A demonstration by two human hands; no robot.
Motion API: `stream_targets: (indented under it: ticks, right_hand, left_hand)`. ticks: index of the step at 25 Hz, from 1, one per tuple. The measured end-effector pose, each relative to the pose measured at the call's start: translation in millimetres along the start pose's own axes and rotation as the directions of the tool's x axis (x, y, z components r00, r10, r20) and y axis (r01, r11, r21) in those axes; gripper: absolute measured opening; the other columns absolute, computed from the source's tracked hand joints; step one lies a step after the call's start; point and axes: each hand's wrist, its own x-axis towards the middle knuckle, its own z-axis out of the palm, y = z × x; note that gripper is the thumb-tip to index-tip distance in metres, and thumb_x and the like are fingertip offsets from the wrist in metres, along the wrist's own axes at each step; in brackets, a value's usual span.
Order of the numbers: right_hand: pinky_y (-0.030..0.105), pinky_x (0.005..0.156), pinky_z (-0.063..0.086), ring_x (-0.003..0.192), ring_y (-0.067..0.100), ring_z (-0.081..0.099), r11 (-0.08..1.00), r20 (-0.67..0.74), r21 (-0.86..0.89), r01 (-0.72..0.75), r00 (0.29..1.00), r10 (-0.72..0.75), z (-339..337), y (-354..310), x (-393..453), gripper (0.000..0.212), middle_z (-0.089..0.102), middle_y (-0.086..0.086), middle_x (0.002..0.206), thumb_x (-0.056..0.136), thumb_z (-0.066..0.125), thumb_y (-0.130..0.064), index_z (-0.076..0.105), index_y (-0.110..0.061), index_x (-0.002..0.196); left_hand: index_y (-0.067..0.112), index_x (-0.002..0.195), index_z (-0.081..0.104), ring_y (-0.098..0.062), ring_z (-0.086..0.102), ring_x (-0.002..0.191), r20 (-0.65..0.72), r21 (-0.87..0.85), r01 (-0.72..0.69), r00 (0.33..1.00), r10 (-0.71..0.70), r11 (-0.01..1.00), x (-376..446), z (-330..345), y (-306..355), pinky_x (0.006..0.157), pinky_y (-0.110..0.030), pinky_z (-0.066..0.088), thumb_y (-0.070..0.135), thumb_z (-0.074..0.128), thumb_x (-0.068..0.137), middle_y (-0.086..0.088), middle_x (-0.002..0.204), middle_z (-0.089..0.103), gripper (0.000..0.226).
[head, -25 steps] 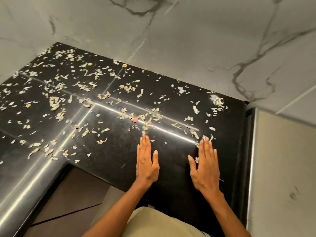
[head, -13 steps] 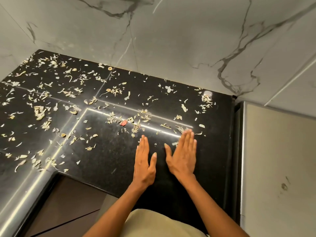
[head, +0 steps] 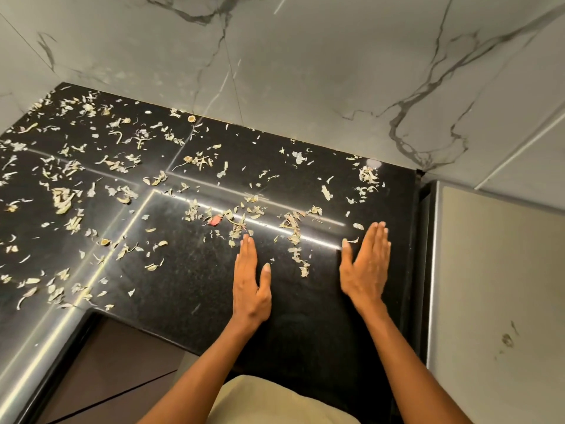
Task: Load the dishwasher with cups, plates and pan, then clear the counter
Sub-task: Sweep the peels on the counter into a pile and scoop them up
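Evidently both hands, left hand [head: 250,286] and right hand [head: 365,264], lie flat with straight, close-set fingers on the glossy black stone surface [head: 189,289], flanking the pale dried leaf scraps [head: 293,228] just beyond, apparently to sweep them together.

Both arms extended forward. Left hand [head: 251,290]: flat, palm down, fingers straight and together, thumb splayed right. Right hand [head: 366,268]: flat, fingers straight, angled up-right, thumb out left. Hands apart, neither gripping anything.
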Motion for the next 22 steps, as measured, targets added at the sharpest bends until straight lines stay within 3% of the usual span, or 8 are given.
stream_targets:
  ticks: [3,6,10,12,14,18,22]
  right_hand:
    - [0.046,0.126,0.004,0.155,0.029,-0.003,0.985,0.118,-0.166,-0.046,0.991,0.067,1.5,-6.1,30.3,0.095,-0.001,0.019,0.167,0.094,0.012,-0.069,0.001,0.0,0.158]
    - [0.045,0.126,-0.004,0.154,0.031,-0.013,0.969,0.219,-0.243,0.055,0.976,0.0,21.1,-46.7,36.5,0.095,-0.013,0.021,0.165,0.094,0.001,-0.07,-0.009,0.001,0.157]
    - [0.041,0.126,-0.008,0.153,0.024,-0.019,0.958,0.323,-0.077,0.276,0.916,-0.237,48.1,-90.7,18.0,0.087,-0.018,0.014,0.165,0.097,0.003,-0.065,-0.01,-0.004,0.158]
    - [0.038,0.127,-0.003,0.154,0.016,-0.012,0.932,0.345,0.117,0.343,0.866,-0.362,46.9,-92.9,13.0,0.079,-0.008,0.007,0.168,0.1,0.013,-0.058,-0.001,-0.009,0.16]
    - [0.035,0.127,0.003,0.155,0.012,0.0,0.905,0.279,0.266,0.331,0.873,-0.401,34.3,-81.0,22.5,0.07,0.007,0.004,0.168,0.103,0.026,-0.048,0.012,-0.011,0.16]
    - [0.038,0.127,0.007,0.154,0.019,0.013,0.961,0.05,0.168,0.219,0.972,-0.23,0.2,-31.7,90.0,0.066,0.019,0.01,0.165,0.103,0.041,-0.039,0.021,-0.007,0.158]
    - [0.04,0.127,0.005,0.155,0.021,0.004,0.999,0.143,0.0,0.034,0.989,-0.034,-19.9,17.0,162.8,0.079,0.008,0.011,0.168,0.103,0.042,-0.05,0.009,-0.008,0.16]
  left_hand:
    - [0.013,0.158,0.011,-0.004,0.003,0.152,0.004,0.016,-0.007,1.0,0.007,1.0,5.5,3.9,2.6,0.126,-0.04,0.007,0.029,0.039,0.1,0.003,0.166,0.008,0.066]
    - [0.013,0.158,0.012,-0.003,0.003,0.152,-0.003,0.031,0.005,1.0,-0.005,1.0,14.7,7.4,4.2,0.125,-0.042,0.009,0.03,0.039,0.1,0.003,0.166,0.007,0.066]
    - [0.011,0.158,0.014,-0.006,0.008,0.152,-0.055,0.011,0.015,0.998,-0.015,1.0,27.9,11.3,3.7,0.124,-0.047,0.016,0.032,0.038,0.1,0.001,0.166,0.011,0.066]
    - [0.011,0.158,0.016,-0.008,0.011,0.152,-0.084,0.002,0.011,0.996,-0.01,1.0,30.4,12.9,2.1,0.123,-0.048,0.018,0.03,0.038,0.1,0.0,0.166,0.014,0.064]
    - [0.011,0.158,0.017,-0.007,0.011,0.152,-0.09,0.024,-0.002,0.996,0.004,1.0,29.3,14.0,1.9,0.124,-0.047,0.017,0.027,0.039,0.1,0.001,0.166,0.015,0.063]
    - [0.012,0.158,0.016,-0.005,0.006,0.152,-0.053,0.107,-0.009,0.998,0.015,0.994,28.6,16.0,3.4,0.125,-0.039,0.011,0.032,0.037,0.101,0.002,0.166,0.012,0.064]
    - [0.013,0.158,0.013,-0.006,0.003,0.152,-0.038,0.158,-0.021,0.999,0.028,0.987,26.4,15.9,3.3,0.125,-0.034,0.006,0.035,0.034,0.102,0.002,0.166,0.008,0.064]
